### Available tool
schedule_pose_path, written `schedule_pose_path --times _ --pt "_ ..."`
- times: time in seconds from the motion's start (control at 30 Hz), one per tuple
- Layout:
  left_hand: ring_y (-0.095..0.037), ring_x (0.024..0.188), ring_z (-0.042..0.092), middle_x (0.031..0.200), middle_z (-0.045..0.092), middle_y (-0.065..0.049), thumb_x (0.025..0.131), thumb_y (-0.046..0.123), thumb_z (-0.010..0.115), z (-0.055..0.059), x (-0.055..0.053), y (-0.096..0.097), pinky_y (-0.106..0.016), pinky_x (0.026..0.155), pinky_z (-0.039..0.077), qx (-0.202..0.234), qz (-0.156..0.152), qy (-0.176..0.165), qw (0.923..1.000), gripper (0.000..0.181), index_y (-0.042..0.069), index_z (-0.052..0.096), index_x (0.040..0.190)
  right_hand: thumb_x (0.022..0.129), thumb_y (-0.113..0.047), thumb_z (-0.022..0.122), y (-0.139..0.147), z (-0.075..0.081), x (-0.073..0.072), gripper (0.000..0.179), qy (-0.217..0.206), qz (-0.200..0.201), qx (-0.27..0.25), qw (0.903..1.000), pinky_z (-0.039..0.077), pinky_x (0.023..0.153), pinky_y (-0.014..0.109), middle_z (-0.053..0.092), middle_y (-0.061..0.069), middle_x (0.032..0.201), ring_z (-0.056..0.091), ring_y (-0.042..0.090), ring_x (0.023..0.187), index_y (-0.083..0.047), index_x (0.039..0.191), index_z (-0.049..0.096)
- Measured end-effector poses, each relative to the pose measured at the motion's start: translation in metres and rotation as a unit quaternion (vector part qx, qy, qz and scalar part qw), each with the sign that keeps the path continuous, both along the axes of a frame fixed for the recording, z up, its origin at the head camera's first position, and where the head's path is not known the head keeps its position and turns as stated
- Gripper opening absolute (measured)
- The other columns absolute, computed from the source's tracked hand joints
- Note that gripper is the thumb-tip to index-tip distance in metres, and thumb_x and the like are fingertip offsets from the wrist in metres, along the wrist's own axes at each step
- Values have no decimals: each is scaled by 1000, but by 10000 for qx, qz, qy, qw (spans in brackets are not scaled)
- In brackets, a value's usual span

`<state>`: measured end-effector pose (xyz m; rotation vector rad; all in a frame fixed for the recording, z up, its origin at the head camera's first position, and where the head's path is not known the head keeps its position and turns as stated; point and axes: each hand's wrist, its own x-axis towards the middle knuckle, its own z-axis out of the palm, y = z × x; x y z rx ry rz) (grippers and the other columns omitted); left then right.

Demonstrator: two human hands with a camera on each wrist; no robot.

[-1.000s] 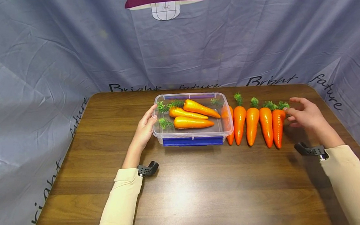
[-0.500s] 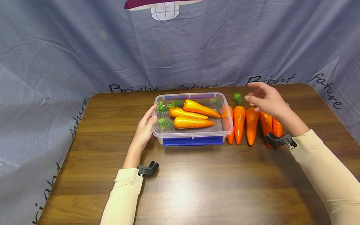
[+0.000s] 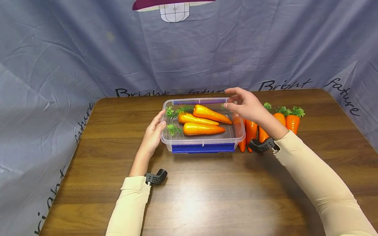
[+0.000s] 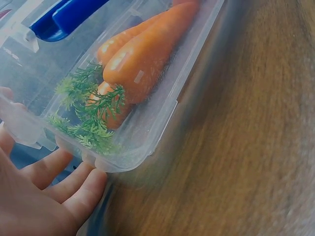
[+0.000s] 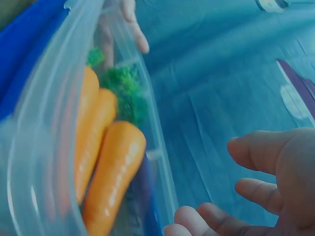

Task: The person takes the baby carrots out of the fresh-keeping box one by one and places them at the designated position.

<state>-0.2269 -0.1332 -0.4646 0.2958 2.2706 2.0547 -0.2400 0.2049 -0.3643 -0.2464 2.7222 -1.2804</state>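
A clear plastic food box (image 3: 208, 142) with blue clips stands on the table, three orange carrots (image 3: 204, 128) lying inside with their green tops to the left. My left hand (image 3: 151, 134) rests against the box's left end; in the left wrist view its fingers (image 4: 86, 196) lie nearly straight along the outer wall. Over the right rear corner hovers my right hand (image 3: 247, 107), holding nothing, fingers loosely bent and spread apart. Right of the box is a row of larger carrots (image 3: 251, 131), partly covered by my right hand and wrist. One shows through the box's end wall.
Brown wood-grain table (image 3: 189, 204) extends in front of the box and to both sides. A grey-blue curtain (image 3: 183, 58) with printed lamps and lettering hangs behind the table. A black wrist mount (image 3: 262, 145) on the right arm overlaps the carrot row.
My right hand has moved left from the rightmost carrot, across the row, to the box's right rear corner, carrying nothing. The left hand, box and carrots have stayed put.
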Motion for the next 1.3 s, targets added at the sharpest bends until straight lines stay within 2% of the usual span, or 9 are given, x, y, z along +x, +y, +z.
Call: schedule_pose_path --times 0.13,0.3,0.4,0.53,0.63,0.7,0.93,1.13,1.3 --pt "-33 158 22 169 26 -14 109 15 40 -1 0 0 -49 130 20 -13 -7 13 10000 51 9 34 159 98 -24 66 -17 -6 -5 57 -116 276 -46 9995 58 67 31 62 22 131 66 25 81 -11 150 47" --pt "-33 157 23 169 27 -14 109 15 41 0 0 0 -49 130 21 -29 10 28 10000 51 9 34 159 97 -19 67 -36 -13 -6 56 -72 560 26 9984 59 65 32 63 26 130 68 39 87 -8 148 49" --pt "-34 157 23 169 26 -15 109 14 40 0 0 0 -50 130 21 -32 11 34 10000 51 8 34 159 96 -18 69 -46 -18 -6 55 -36 747 142 9971 58 70 33 65 25 127 68 40 99 -7 147 50" --pt "-33 157 23 169 27 -15 109 13 40 0 -1 0 -50 130 20 -7 15 45 10000 51 8 34 159 95 -20 70 -59 -24 -5 54 40 970 482 9941 56 86 41 68 21 126 65 35 114 -8 145 53" --pt "-33 158 22 169 26 -15 109 13 40 0 -1 0 -49 130 20 27 -2 39 10000 51 8 34 159 95 -21 70 -67 -28 -6 51 -17 1150 650 9912 54 94 46 68 19 129 64 34 119 -8 143 56" --pt "-33 158 22 169 26 -15 109 13 40 -1 -1 0 -49 130 19 40 -10 34 10000 51 8 34 159 95 -21 70 -72 -32 -6 50 -66 1279 729 9891 54 95 47 67 19 131 65 34 118 -6 142 57" --pt "-33 158 22 169 26 -14 109 14 40 -2 -2 0 -50 130 20 28 -11 44 10000 51 8 34 159 94 -14 70 -81 -44 -8 46 -26 1460 977 9844 55 93 45 72 20 118 67 33 109 -6 138 60" --pt "-32 158 22 169 26 -15 109 13 40 -2 -2 0 -49 130 19 19 -8 57 10000 51 7 34 159 91 -7 70 -83 -51 -10 45 -267 1955 1282 9719 55 94 43 73 20 115 67 31 106 -5 136 62" --pt "-32 158 21 169 26 -14 109 14 40 0 0 -1 -49 130 18 8 -11 34 10000 51 8 34 159 88 -8 72 -82 -52 -10 51 -236 2340 1610 9585 54 94 43 72 17 116 65 28 102 -6 138 61"
